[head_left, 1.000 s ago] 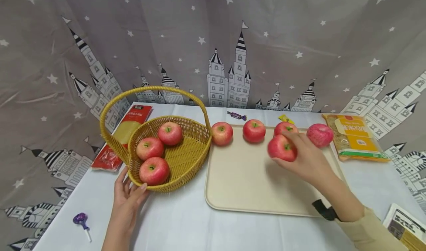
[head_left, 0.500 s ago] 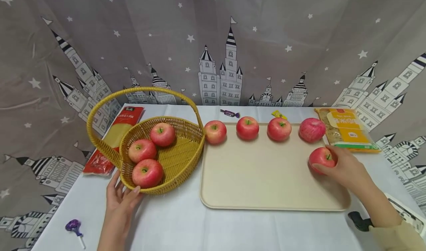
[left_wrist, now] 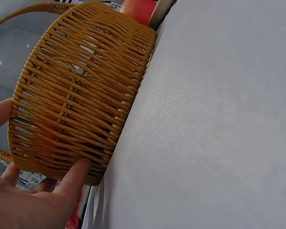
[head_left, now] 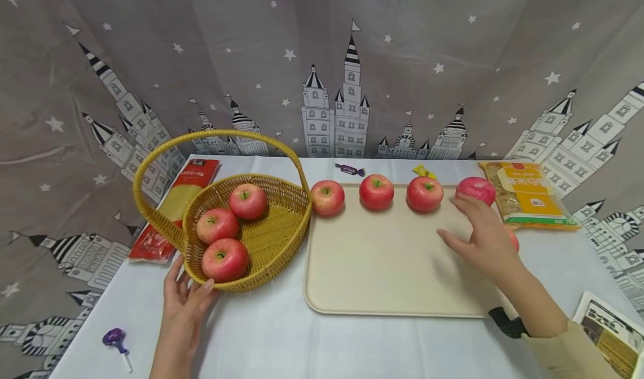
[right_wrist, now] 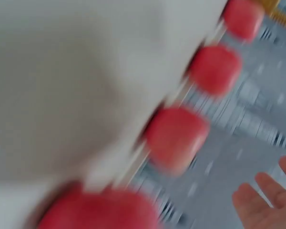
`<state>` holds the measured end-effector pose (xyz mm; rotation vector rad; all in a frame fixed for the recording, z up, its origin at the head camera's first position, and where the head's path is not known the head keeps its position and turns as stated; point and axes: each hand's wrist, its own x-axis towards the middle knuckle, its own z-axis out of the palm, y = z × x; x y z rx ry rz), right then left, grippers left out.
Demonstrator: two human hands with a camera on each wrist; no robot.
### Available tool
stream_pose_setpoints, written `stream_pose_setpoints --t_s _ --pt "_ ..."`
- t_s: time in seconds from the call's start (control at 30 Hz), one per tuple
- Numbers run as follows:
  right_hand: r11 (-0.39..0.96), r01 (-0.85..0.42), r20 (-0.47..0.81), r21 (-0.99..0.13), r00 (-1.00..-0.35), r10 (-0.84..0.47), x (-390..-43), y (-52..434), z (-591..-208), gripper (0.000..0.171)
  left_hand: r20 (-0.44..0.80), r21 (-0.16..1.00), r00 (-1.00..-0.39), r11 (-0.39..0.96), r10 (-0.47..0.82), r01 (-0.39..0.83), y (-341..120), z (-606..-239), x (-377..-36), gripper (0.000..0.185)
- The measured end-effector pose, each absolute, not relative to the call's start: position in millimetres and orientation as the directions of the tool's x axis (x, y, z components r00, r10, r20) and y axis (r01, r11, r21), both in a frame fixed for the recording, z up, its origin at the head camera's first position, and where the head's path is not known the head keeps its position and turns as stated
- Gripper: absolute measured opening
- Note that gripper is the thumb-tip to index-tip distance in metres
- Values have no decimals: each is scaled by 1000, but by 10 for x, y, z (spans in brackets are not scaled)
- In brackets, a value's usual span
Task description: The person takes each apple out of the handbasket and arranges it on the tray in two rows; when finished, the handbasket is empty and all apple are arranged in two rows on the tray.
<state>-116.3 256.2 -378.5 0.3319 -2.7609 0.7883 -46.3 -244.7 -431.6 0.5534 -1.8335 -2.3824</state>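
While the right hand (head_left: pixel 485 245) hovers low over the right part of the cream tray (head_left: pixel 382 267), its fingers are spread and loose and hold nothing. The nearest fruit is the hidden apple (head_left: pixel 513 238), a red sliver just behind that hand at the tray's right edge. The right wrist view is too blurred to add anything.

To my eye the step in hand is handling the apples on the tray. Doing it well would mean closing the fingers evenly round one apple. The wrist should be kept off the row along the tray's far edge, since round fruit rolls at a nudge. The left hand (head_left: pixel 186 306) steadies the wicker basket (head_left: pixel 282 261), which touches the tray's left edge. Its thumb presses the front wall and its fingers cup the side; a firm hold there should keep the basket from sliding.

Counted, largest first:
- One tray and one basket.
- Two flat packets: the red packet (head_left: pixel 171 211) far left of the tray, beyond the basket, and the yellow packet (head_left: pixel 528 197) just right of the tray.
- One printed booklet (head_left: pixel 609 331), right of the tray's near corner.
- Eight apples: three basket apples (head_left: pixel 225 259), four row apples (head_left: pixel 376 192) at the tray's far edge, and the hidden one.
- Three sweets: the purple candy (head_left: pixel 350 170) and the yellow candy (head_left: pixel 424 171) behind the tray, and the lollipop (head_left: pixel 114 337) well to its near left.
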Motion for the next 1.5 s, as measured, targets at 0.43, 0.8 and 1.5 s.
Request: stream_pose_setpoints --t_s 0.43,0.8,1.5 --pt "484 -687 308 -542 -698 -646 -1356 510 -3963 57 -217 951 -937 -274 -275 -140 -2466 -4327 -470 86" --pt "575 -707 33 -412 -642 -766 -1491 -829 -3785 64 -191 956 -944 -269 -269 -116 -2491 -4309 -438 83" --pt "488 -621 218 -613 -727 -651 -1582 -167 -3234 79 -169 951 -948 -298 -270 -85 -2449 -4333 -443 82"
